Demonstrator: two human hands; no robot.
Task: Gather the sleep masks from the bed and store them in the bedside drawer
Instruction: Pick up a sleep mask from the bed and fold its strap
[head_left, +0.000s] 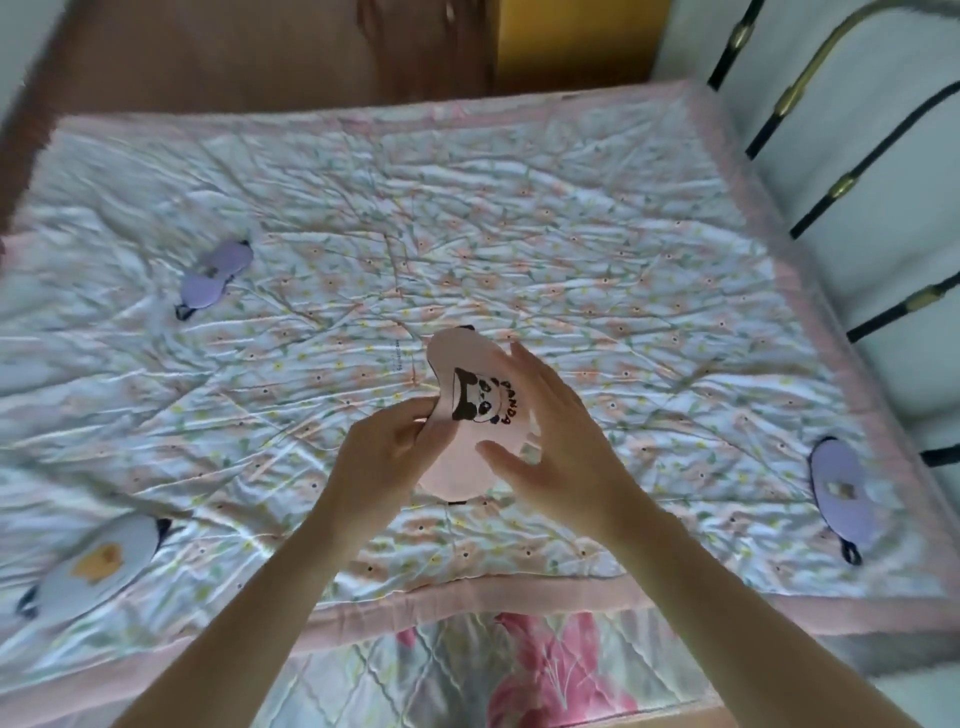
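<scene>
A pink sleep mask (462, 457) with a panda picture is held above the middle of the bed. My left hand (387, 447) pinches its left edge. My right hand (556, 431) lies against its right side, fingers spread, thumb on the front. A purple sleep mask (215, 278) lies far left on the floral quilt (571, 249). Another purple mask (841, 491) rests near the right edge. A pale blue mask (101, 564) with an orange patch lies at the near left. No drawer is in view.
A black and brass metal bed frame (836, 187) runs along the right side against a white wall. Brown wooden furniture (260, 47) stands beyond the far edge of the bed. A pink-flowered cover (535, 670) shows under the quilt's near edge.
</scene>
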